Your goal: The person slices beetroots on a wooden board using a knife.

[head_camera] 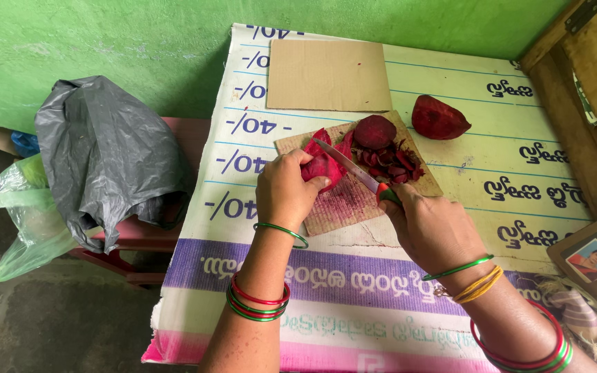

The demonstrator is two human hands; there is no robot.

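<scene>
Gripping a red, partly peeled beetroot piece [323,166], the left hand [285,190] curls closed around it over the brown cardboard cutting sheet [343,204]. The right hand [433,228] is closed on the green handle of a steel-bladed knife [354,169], whose blade rests against that piece. Dark red peelings [392,166] lie just beside a peeled round beetroot [374,131].
</scene>
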